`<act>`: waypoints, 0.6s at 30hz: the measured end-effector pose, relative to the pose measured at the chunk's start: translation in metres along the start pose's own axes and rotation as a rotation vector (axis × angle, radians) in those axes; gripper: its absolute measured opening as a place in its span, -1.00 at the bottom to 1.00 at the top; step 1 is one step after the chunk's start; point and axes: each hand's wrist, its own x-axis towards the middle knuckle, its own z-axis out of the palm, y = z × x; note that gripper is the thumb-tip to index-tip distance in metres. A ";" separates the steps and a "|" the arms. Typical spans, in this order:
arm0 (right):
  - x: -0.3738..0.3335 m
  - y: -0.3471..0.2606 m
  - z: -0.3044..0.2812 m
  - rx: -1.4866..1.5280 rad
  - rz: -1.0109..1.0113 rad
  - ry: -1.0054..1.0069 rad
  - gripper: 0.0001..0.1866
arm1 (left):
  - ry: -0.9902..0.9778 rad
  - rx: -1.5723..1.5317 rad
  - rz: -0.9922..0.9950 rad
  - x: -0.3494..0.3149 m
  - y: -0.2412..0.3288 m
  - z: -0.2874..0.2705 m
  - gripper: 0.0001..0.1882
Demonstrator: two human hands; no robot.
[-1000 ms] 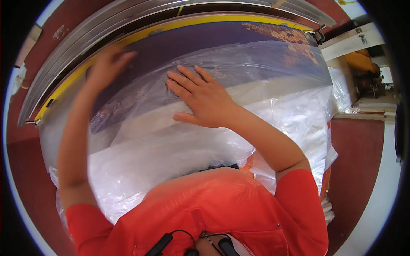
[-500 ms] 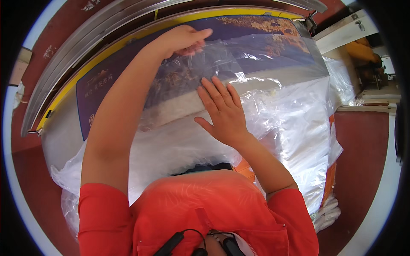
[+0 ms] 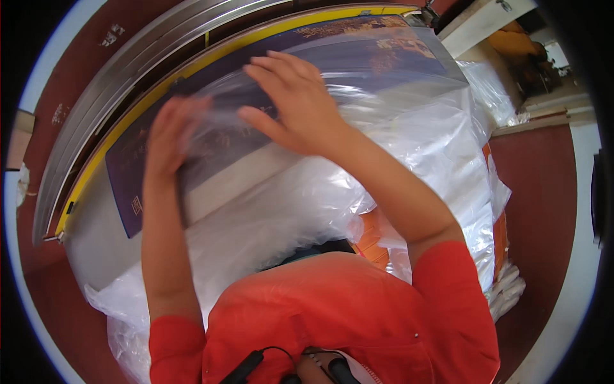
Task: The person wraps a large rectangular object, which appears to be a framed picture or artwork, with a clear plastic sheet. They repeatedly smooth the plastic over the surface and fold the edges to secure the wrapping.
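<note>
A dark purple printed mat point(image 3: 131, 182) with gold markings lies along the far side of the worktable. Thin clear plastic film point(image 3: 409, 121) covers part of the mat and spreads in wrinkled layers towards me. My right hand point(image 3: 297, 105) is open over the film at the mat's middle, thumb apart from the stretched fingers. Farther left, my left hand point(image 3: 171, 134) is raised near the mat's left part, beside a lifted, blurry stretch of film. Motion smears its fingers, so whether they grip the film is hidden.
A yellow strip point(image 3: 142, 97) edges the table's far side, with curved metal rails point(image 3: 67, 128) beyond. Orange material point(image 3: 369, 242) shows under the film close to my body. More bunched plastic point(image 3: 487, 93) lies at the right, near a white panel point(image 3: 489, 25).
My left hand has swept left and nearer to me from the mat's far middle. My right hand has moved farther away and slightly left. The view has shifted a little.
</note>
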 end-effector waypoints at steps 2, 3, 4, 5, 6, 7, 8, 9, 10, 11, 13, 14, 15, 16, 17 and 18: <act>0.019 -0.005 0.024 -0.033 0.005 -0.178 -0.54 | 0.104 -0.032 0.121 -0.061 0.021 -0.079 -0.85; 0.028 -0.010 0.030 -0.025 0.037 -0.348 -0.57 | 0.246 -0.186 0.011 -0.106 0.027 -0.150 -0.87; 0.036 -0.016 0.035 0.000 0.063 -0.519 -0.58 | 0.397 -0.192 -0.042 -0.161 0.049 -0.212 -0.80; 0.047 -0.033 0.035 0.025 0.045 -0.606 -0.62 | 0.573 -0.028 0.065 -0.235 0.061 -0.291 -0.65; 0.053 -0.054 0.032 0.037 0.040 -0.707 -0.66 | 0.917 0.268 -0.016 -0.286 0.078 -0.306 -0.58; 0.055 -0.069 0.031 0.053 0.037 -0.807 -0.70 | 1.249 0.580 -0.109 -0.333 0.108 -0.313 -0.50; 0.050 -0.069 0.030 0.120 0.011 -0.812 -0.73 | 1.247 0.780 -0.206 -0.386 0.141 -0.329 -0.48; 0.045 -0.074 0.030 0.157 -0.020 -0.825 -0.76 | 1.390 0.483 -0.229 -0.436 0.155 -0.356 -0.50; 0.042 -0.076 0.030 0.232 -0.080 -0.834 -0.79 | 1.518 0.783 -0.438 -0.533 0.180 -0.416 -0.52; 0.038 -0.066 0.025 0.312 -0.106 -0.841 -0.79 | 1.622 1.100 -0.738 -0.610 0.213 -0.454 -0.54; 0.023 -0.015 0.015 0.408 -0.141 -0.853 -0.74 | 1.538 1.623 -0.932 -0.628 0.217 -0.478 -0.57; 0.018 0.014 0.004 0.395 -0.121 -0.896 -0.67 | 1.368 1.954 -0.822 -0.603 0.187 -0.482 -0.58; 0.015 0.047 -0.021 0.365 0.206 -1.128 -0.64 | 1.217 2.274 -0.696 -0.574 0.157 -0.483 -0.58; 0.009 0.092 -0.051 0.412 0.301 -1.122 -0.64 | 0.872 2.652 -1.115 -0.545 0.159 -0.497 -0.63; 0.003 0.139 -0.081 0.368 0.576 -1.136 -0.61 | 0.381 3.008 -1.465 -0.534 0.174 -0.508 -0.66; 0.022 0.121 -0.139 0.084 0.797 -1.055 -0.55 | 0.379 2.834 -1.405 -0.394 0.094 -0.480 -0.69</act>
